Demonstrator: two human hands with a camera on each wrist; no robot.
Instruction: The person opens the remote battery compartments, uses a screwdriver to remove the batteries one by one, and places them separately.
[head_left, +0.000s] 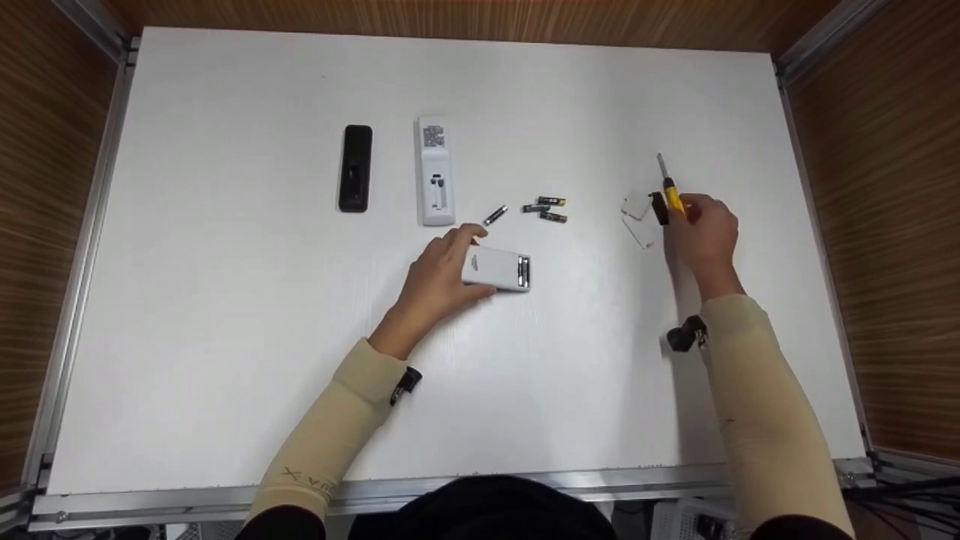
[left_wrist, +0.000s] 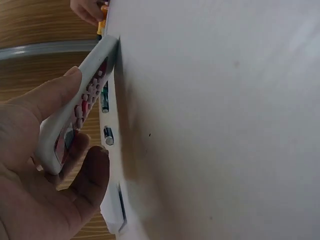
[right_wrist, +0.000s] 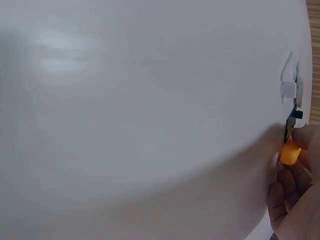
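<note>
My left hand grips one end of a white remote control, thumb along one side and fingers along the other. Its back faces up, and batteries sit in the uncovered compartment at the far end. The left wrist view shows its button side tilted over the table. My right hand holds a screwdriver by the yellow handle, with the metal shaft pointing away from me. Close beside that hand lie a black battery cover and white cover pieces.
Several loose batteries lie beyond the held remote, one battery apart near the left fingertips. Farther back are a white remote with an uncovered compartment and a black remote. Wooden panels border the white table.
</note>
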